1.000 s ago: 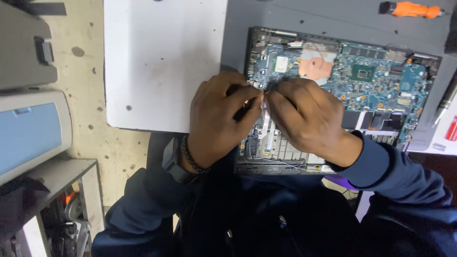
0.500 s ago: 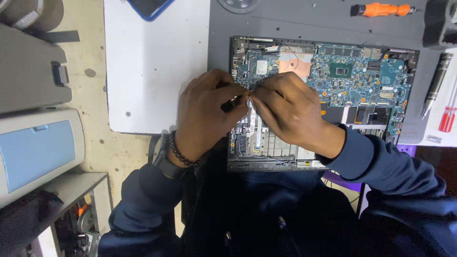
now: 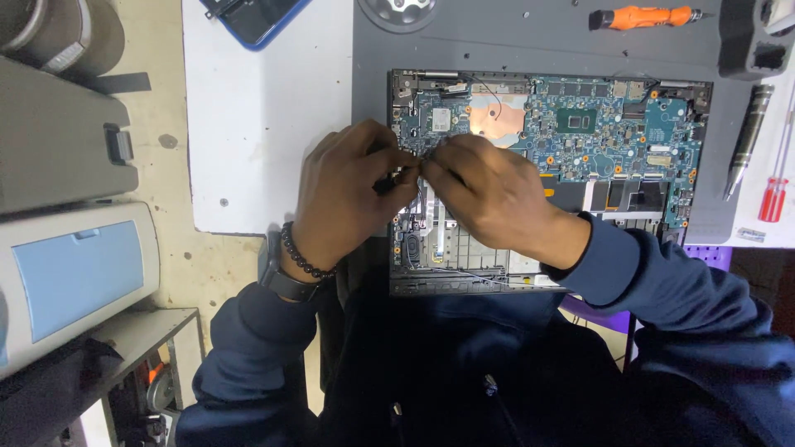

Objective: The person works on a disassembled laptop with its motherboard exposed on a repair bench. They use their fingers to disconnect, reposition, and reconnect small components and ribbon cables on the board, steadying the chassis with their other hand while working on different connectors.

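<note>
Grey mat (image 3: 538, 41): covers the desk's far side, under the opened laptop (image 3: 580, 124).
Laptop: near edge and left part hidden by both hands.
Left hand (image 3: 344, 194): fingers pinched together on a small dark part (image 3: 385, 184), hard to make out.
Right hand (image 3: 489, 194): fingertips closed on that part.
Orange screwdriver (image 3: 642, 16): far edge, right.

The desk (image 3: 273, 124) is white, with a grey mat (image 3: 538, 41) over its middle. On the mat lie the opened laptop (image 3: 580, 132), an orange screwdriver (image 3: 642, 16) near the far edge, a round dish (image 3: 402, 12) and a black block (image 3: 758, 37). A blue-edged phone (image 3: 252, 18) lies on the white part. At the right lie a dark pen-like tool (image 3: 745, 136) and a red screwdriver (image 3: 774, 194).
</note>
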